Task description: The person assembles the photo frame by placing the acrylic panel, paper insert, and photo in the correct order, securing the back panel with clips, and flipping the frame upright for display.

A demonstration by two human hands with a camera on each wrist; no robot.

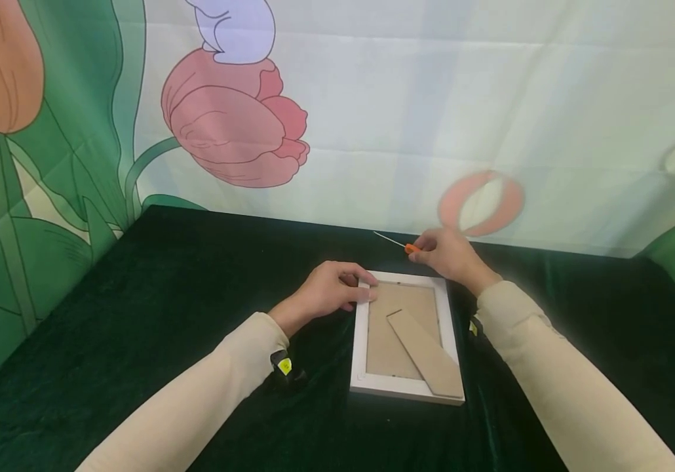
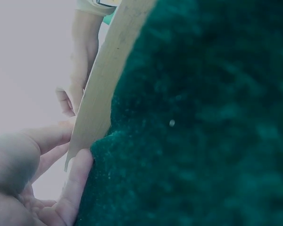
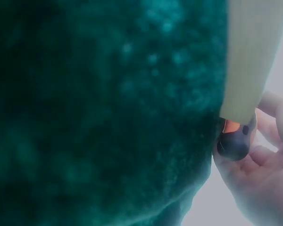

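A white picture frame (image 1: 358,347) lies face down, its beige back board (image 1: 396,357) and slanting stand leg (image 1: 423,354) showing. At its far left corner my left hand (image 1: 331,288) grips the rim, with thumb and forefinger on the border. The left wrist view shows fingers of that hand (image 2: 19,174) against the frame's side (image 2: 99,89). Beyond the far right corner, my right hand (image 1: 446,252) holds a screwdriver (image 1: 411,248) by its orange handle, the thin shaft pointing left. In the right wrist view its dark handle end (image 3: 233,146) shows beside the frame's edge (image 3: 250,56).
Dark green velvet cloth (image 1: 196,295) covers the table, slightly rumpled near the frame. A printed curtain (image 1: 373,118) with large tulips hangs behind the table's far edge. Each wrist carries a small dark camera, such as the left one (image 1: 282,362).
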